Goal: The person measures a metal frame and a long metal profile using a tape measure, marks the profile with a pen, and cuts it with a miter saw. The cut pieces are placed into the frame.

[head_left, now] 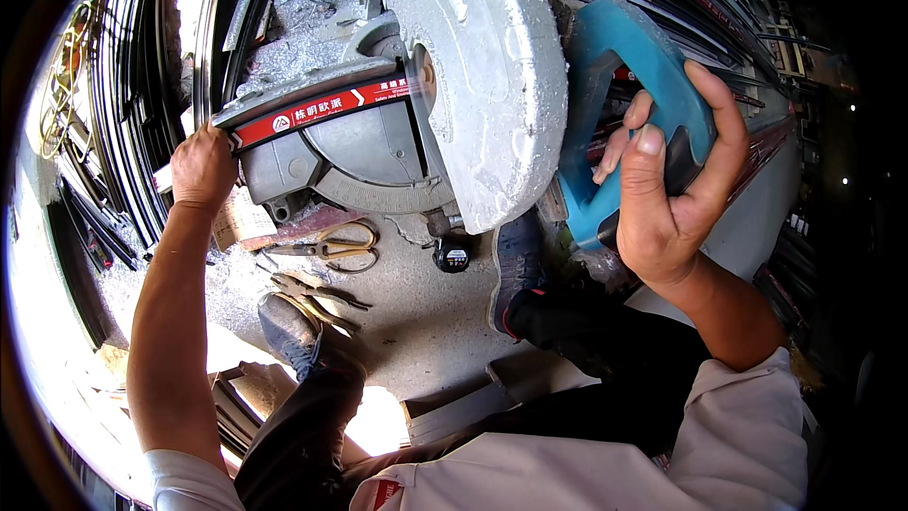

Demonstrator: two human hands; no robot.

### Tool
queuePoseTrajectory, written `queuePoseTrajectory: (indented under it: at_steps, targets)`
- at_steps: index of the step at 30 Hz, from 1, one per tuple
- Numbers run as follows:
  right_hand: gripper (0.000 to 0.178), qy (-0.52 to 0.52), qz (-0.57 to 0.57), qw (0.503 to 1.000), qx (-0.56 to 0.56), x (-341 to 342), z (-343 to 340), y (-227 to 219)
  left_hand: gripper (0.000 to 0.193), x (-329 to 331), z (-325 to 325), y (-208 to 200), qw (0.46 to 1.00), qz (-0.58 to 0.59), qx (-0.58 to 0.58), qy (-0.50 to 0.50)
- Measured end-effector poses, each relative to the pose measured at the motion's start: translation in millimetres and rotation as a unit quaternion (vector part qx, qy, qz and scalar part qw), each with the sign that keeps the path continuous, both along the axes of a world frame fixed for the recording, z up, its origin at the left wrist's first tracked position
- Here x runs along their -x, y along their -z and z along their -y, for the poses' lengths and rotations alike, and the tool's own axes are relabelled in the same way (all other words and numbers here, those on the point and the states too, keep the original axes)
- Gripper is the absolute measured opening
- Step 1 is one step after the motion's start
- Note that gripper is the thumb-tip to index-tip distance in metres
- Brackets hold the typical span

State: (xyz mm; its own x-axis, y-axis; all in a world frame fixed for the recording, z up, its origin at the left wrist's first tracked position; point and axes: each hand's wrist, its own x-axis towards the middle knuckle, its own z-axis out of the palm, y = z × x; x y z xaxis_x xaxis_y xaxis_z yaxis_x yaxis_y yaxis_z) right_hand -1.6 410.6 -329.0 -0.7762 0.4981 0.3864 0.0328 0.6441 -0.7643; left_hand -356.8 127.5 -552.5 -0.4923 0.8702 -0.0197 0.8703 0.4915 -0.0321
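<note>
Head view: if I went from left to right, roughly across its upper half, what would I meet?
Long dark strips → left hand at the end of a red-banded strip → speckled grey blade guard → right hand wrapped around the blue-green handle.

Grey floor (407, 308), bright light (33, 322) at left (deep shade rightward).

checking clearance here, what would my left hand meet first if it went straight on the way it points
Your left hand seems to hold the red-faced strip by its end; straight beyond, the long metal profiles probably come first, though depth is unclear.
</note>
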Motion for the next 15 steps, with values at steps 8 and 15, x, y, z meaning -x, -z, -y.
queuePoseTrajectory:
  at_steps: [8,15]
  targets:
    - [0.052,-0.001,0.000,1.000,-0.002,-0.1,0.0,-0.3,0.007,-0.8,-0.8,-1.9,1.000,0.001,0.014,-0.008]
    - [0.053,0.005,-0.005,1.000,0.013,0.0,2.2,0.6,0.007,-1.5,-1.2,-2.7,1.000,0.003,0.011,-0.007]
